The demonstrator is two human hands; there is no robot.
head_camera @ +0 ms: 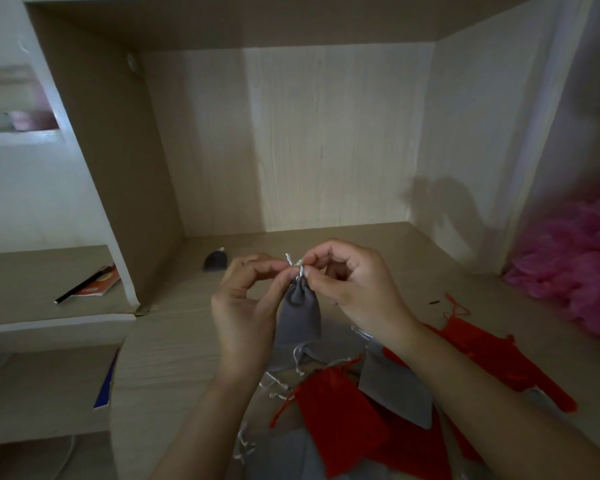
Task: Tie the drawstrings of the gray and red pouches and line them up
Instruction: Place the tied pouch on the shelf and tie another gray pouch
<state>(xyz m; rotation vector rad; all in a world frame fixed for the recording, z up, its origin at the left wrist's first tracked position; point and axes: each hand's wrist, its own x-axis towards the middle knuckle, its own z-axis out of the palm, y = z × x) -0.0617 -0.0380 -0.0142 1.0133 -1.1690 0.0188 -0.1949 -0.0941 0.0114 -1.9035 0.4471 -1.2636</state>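
Note:
A gray pouch [299, 315] hangs upright above the desk, its neck cinched. My left hand [245, 306] and my right hand [355, 289] both pinch its silver drawstrings [296, 265] at the top, fingertips nearly touching. Below my hands lies a loose pile: a red pouch [340, 410], a flat gray pouch [392, 389], more red pouches [478, 344] to the right under my right forearm, and further gray pouches [284, 452] near the front edge. One dark gray pouch [215, 260] sits apart at the back left of the desk.
The wooden desk [174, 341] sits inside an alcove with a back panel and side walls. A pink fluffy heap [575, 265] lies at the right. A lower shelf at the left holds a pencil [84, 284] and a red booklet [101, 284]. A blue-edged item [106, 382] lies below.

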